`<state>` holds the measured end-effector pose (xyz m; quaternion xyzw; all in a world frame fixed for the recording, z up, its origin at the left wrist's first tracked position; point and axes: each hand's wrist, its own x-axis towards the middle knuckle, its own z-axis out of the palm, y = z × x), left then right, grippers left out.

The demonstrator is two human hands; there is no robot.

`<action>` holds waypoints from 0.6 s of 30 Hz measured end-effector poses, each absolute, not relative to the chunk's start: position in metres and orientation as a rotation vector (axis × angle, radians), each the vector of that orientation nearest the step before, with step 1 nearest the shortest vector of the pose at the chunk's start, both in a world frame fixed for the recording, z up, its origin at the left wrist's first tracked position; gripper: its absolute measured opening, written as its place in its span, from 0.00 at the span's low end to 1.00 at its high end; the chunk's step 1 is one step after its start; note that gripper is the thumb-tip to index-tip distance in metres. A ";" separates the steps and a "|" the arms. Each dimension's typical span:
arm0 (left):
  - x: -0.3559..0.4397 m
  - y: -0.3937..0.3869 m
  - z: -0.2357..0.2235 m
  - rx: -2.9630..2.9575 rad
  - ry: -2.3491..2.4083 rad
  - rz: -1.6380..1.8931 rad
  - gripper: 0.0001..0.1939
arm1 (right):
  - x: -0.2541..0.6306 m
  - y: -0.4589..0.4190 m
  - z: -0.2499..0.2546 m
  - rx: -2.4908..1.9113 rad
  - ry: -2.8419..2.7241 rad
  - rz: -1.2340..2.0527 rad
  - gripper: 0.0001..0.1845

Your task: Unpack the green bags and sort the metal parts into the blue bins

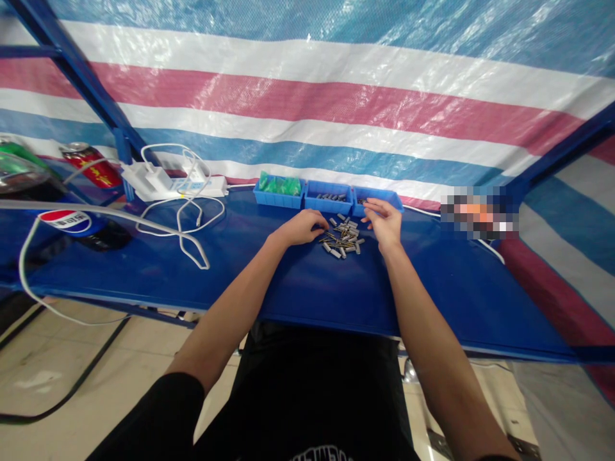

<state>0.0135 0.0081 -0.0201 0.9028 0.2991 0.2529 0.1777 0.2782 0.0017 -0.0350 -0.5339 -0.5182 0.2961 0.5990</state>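
Note:
A loose pile of small grey cylindrical pieces and thin brass-coloured pins lies on the blue tabletop. My left hand is at the pile's left edge, its fingers curled together; whatever they pinch is too small to make out. Over the front of the right blue bin is my right hand, its fingers stretched out and apart, with nothing visible in them. That bin's contents are mostly hidden by the hand. The middle blue bin contains several grey pieces, and the left blue bin holds green plastic-looking items.
A white power strip with plugs and looped white cables stands at the back left. Further left are a red can and a dark Pepsi bottle on its side. Striped sheeting hangs behind the table. A pixelated patch covers something at right.

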 end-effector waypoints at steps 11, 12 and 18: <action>0.016 0.014 -0.031 2.527 0.902 0.698 0.04 | 0.268 0.000 -0.037 -1.207 -1.252 0.748 0.22; 0.016 0.014 -0.031 2.534 0.915 0.691 0.04 | 0.267 0.000 -0.037 -1.205 -1.252 0.753 0.22; 0.014 0.013 -0.028 2.358 0.906 0.829 0.05 | 0.264 -0.004 -0.032 -1.212 -1.255 0.760 0.22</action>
